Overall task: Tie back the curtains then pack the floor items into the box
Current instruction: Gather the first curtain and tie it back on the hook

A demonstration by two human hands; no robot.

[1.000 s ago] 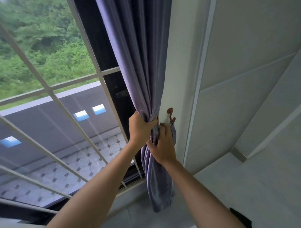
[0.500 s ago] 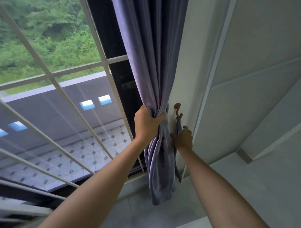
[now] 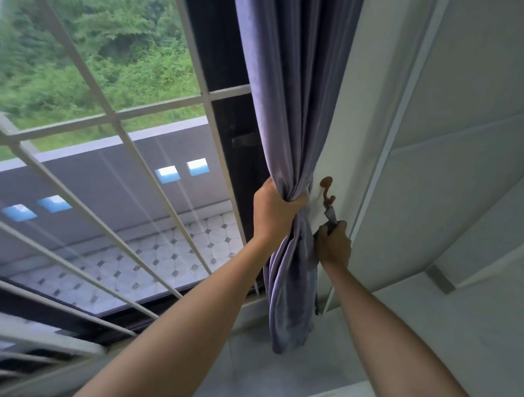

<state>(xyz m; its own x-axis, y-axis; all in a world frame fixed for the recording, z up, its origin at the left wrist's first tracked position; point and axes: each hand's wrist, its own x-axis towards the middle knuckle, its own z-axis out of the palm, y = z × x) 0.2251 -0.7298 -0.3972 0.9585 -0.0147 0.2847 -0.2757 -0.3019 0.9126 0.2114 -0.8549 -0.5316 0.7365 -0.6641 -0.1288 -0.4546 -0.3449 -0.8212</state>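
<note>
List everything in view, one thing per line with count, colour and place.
curtain: one, purple, bunched beside the wall
tieback strap: one, purple-grey, hanging from the hook
hook: one, brown, on the white wall
window bars: several, white, across the window at left
wall: white, panelled, right
left hand: one, grips the gathered curtain
right hand: one, holds the tieback strap below the hook

Bare forearms and hands [image 3: 276, 210], no sleeves showing.
</note>
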